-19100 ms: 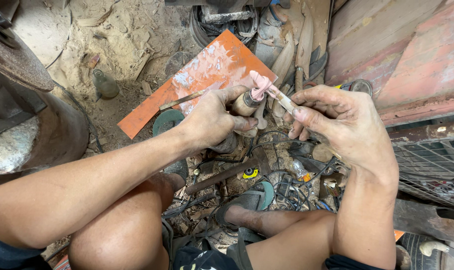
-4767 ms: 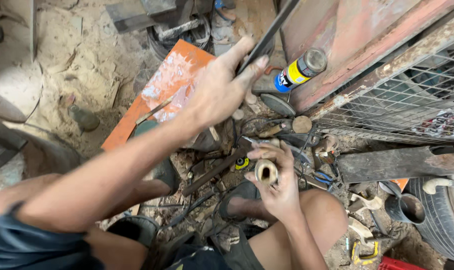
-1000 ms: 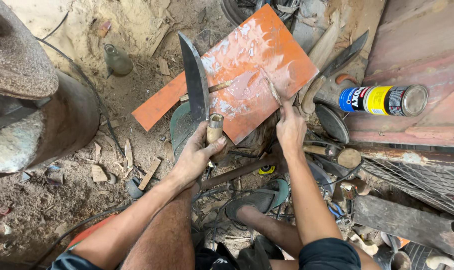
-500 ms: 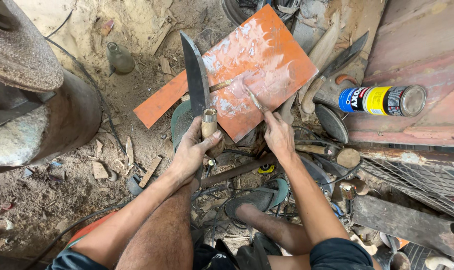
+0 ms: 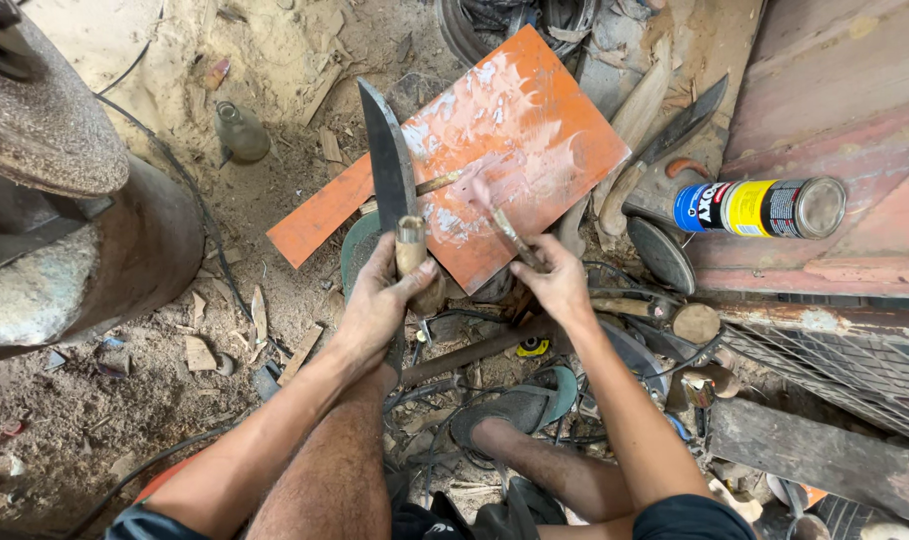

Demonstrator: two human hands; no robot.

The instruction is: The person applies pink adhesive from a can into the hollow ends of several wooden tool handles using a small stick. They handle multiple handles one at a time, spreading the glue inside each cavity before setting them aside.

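While my left hand (image 5: 379, 300) keeps a clenched grip on the knife (image 5: 389, 190), blade already seated in its wooden handle, my right hand (image 5: 554, 285) pinches a stick (image 5: 504, 225) over the orange board (image 5: 494, 170); gluing looks unfinished.

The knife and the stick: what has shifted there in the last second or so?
The right hand drew back from the orange board's right side to its lower edge, the thin stick now pointing up and left onto the smeared board. The left hand keeps its grip on the knife handle, blade still upright. Board, spray can and glass bottle lie as before.
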